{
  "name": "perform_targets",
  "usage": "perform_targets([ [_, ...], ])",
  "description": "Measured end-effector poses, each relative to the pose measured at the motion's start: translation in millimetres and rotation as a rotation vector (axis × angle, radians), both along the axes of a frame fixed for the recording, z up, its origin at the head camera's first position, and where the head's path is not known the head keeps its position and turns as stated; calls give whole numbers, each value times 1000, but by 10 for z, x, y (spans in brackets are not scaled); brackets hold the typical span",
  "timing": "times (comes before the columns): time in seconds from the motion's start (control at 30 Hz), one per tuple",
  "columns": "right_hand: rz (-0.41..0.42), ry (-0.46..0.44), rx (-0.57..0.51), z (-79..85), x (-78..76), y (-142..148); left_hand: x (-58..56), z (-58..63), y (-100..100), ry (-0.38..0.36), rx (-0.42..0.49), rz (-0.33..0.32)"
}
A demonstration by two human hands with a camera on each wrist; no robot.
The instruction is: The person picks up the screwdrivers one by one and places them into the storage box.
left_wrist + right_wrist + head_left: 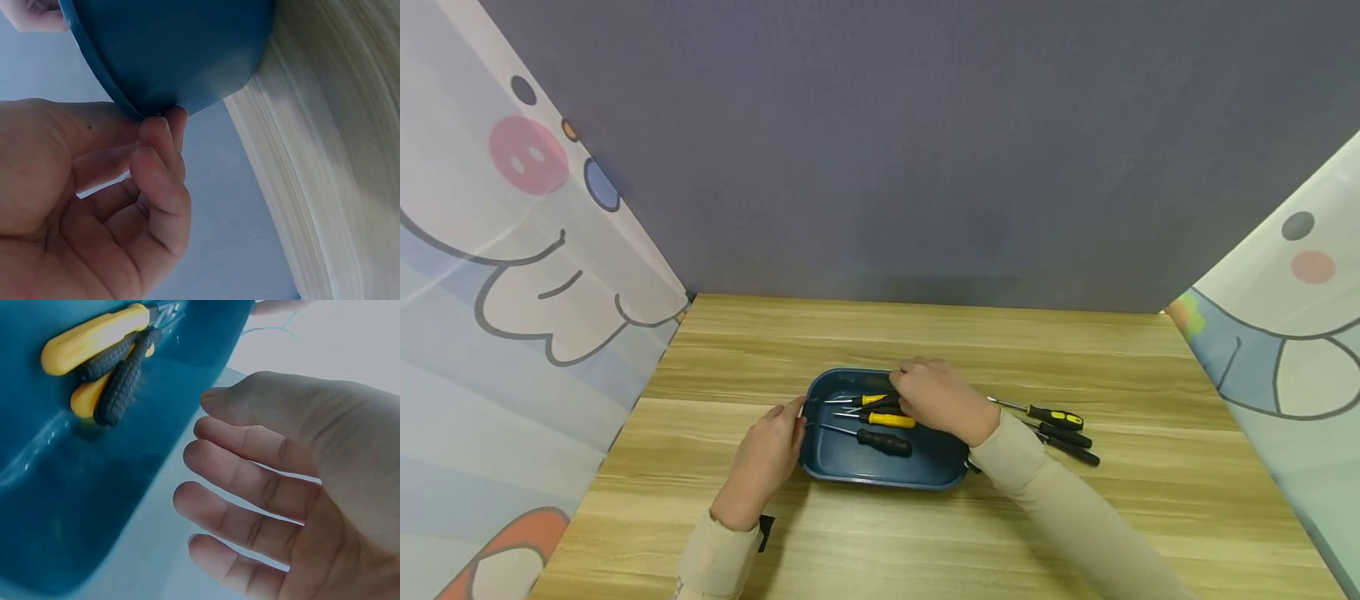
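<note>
A dark blue plastic tray [925, 467] stands on the table, with several screwdrivers lying in it. Nearest the front is a black-handled screwdriver [886, 442]; behind it lies a yellow-handled screwdriver [891, 421] among others, partly hidden by my right hand. My left hand [769, 450] pinches the tray's left rim between thumb and fingertips, as the left wrist view shows. Over the tray's far right side hovers my right hand [943, 400], fingers loosely extended and holding nothing. In the right wrist view, yellow handles [94, 337] and black handles [119, 390] are crossed together.
Right of the tray, several screwdrivers with black handles lie on the wooden table [1150, 517], one handle [1056, 417] marked with yellow; my right forearm covers part of them. A grey panel [917, 167] rises behind the table. Printed curtains [445, 333] hang at both sides.
</note>
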State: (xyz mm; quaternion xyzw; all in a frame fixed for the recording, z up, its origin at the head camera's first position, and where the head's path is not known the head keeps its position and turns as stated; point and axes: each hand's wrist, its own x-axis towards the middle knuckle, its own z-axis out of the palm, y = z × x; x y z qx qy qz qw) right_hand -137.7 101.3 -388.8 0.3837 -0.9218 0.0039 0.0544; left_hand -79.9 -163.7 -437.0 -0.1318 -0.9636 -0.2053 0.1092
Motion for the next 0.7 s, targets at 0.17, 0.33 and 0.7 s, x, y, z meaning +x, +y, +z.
perform_targets([
  [0.17,-6,37,-8,32,63,175,4,-4,1,7,1,-5],
  [0.33,-30,23,-11,41,128,336,8,-14,-6,9,3,0],
  [0.7,-118,32,-58,-18,248,823,6,-14,-1,13,5,-4],
])
